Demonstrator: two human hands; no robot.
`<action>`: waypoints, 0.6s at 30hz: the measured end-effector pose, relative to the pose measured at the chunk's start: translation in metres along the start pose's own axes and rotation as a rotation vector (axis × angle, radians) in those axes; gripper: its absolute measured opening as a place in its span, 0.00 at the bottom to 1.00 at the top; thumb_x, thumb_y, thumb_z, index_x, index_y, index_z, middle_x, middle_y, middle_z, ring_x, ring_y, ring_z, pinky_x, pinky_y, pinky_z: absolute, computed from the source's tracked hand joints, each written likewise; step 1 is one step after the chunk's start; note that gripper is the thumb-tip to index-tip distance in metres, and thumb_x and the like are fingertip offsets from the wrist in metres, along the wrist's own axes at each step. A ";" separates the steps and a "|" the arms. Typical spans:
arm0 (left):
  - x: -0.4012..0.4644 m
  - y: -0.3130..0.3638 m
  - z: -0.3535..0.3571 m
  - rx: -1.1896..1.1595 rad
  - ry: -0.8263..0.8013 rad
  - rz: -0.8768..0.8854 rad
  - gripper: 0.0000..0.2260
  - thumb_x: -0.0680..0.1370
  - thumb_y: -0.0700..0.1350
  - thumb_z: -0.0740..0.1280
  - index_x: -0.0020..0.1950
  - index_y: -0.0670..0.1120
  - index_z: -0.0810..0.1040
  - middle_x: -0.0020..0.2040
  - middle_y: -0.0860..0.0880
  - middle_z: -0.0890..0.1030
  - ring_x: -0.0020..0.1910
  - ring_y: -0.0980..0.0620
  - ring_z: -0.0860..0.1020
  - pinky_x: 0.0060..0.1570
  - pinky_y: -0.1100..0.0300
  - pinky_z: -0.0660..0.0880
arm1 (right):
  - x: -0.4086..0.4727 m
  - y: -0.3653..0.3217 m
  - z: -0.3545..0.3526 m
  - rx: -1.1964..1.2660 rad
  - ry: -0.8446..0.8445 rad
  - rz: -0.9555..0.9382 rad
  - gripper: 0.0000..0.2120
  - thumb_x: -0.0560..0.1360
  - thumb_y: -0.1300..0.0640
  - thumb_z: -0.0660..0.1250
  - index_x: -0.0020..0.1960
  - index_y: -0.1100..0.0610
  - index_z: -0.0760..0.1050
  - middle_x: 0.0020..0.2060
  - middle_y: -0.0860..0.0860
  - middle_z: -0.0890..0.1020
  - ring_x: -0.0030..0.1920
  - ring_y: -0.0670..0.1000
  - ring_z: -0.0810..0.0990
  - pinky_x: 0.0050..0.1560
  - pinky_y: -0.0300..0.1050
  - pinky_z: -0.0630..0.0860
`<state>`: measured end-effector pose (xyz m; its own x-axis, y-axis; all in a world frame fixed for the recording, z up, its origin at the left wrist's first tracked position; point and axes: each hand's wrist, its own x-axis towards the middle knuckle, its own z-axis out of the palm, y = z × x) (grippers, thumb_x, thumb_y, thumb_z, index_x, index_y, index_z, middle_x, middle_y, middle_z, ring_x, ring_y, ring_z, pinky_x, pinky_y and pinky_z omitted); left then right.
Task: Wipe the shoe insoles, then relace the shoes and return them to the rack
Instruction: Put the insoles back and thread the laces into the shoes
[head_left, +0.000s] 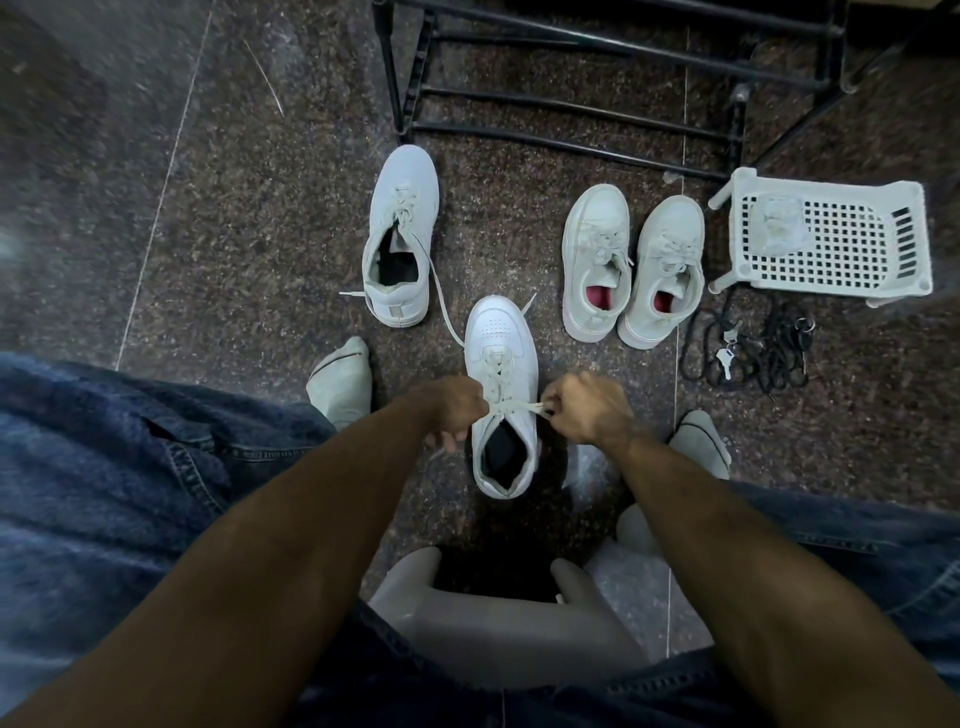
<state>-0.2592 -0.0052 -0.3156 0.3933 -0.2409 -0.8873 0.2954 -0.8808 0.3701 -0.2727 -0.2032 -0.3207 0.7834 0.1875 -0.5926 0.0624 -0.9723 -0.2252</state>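
The white shoe (500, 395) stands on the speckled stone floor (234, 234), toe pointing away from us, and serves as our reference for all positions. We hold its lace (511, 407) taut across the upper eyelets, one end in each hand.

Left of the white shoe and farther away, we see a grey laced shoe (401, 244) standing upright, with one loose lace end trailing toward the white shoe's toe. Near the white shoe's left side sits our left socked foot (340, 379). Our left hand (451, 410) touches the left side of the white shoe at the collar, fingers curled tight around the left end of the lace.

Our right hand (584, 408) is just beside the white shoe's right side, fingers pinching the right end of the lace. Our right socked foot (698, 441) lies beyond that hand, to the right.

To the right of the white shoe and slightly farther away, a pair of pale shoes (631, 270) with pink insoles stands side by side, touching. Beyond the white shoe stands the black metal rack (571, 109). Far right, a white perforated basket (831, 239) lies on the floor, with a tangle of black laces (753, 353) and keys nearer to us.
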 end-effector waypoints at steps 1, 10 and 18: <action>-0.001 0.001 -0.001 0.031 0.001 0.002 0.12 0.82 0.47 0.53 0.53 0.41 0.72 0.38 0.44 0.82 0.36 0.45 0.84 0.27 0.62 0.74 | -0.001 0.000 0.002 -0.032 0.003 0.003 0.12 0.73 0.57 0.64 0.51 0.46 0.82 0.49 0.47 0.83 0.49 0.52 0.80 0.50 0.44 0.74; 0.009 -0.016 0.010 0.062 0.095 0.025 0.10 0.80 0.49 0.55 0.47 0.46 0.72 0.34 0.48 0.82 0.27 0.52 0.78 0.31 0.61 0.72 | -0.004 -0.016 0.004 -0.139 -0.014 0.112 0.11 0.74 0.55 0.63 0.53 0.51 0.79 0.49 0.51 0.82 0.50 0.55 0.81 0.50 0.48 0.75; 0.032 -0.026 0.034 -0.499 0.322 -0.009 0.20 0.61 0.49 0.68 0.53 0.48 0.76 0.54 0.44 0.81 0.50 0.46 0.79 0.51 0.54 0.76 | -0.019 -0.021 0.019 0.069 -0.037 0.079 0.18 0.75 0.41 0.59 0.60 0.48 0.75 0.54 0.52 0.80 0.54 0.57 0.80 0.55 0.51 0.74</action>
<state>-0.2840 -0.0044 -0.3632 0.6102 -0.0294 -0.7917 0.6432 -0.5651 0.5167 -0.3008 -0.1838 -0.3189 0.7608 0.1173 -0.6383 -0.0421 -0.9725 -0.2290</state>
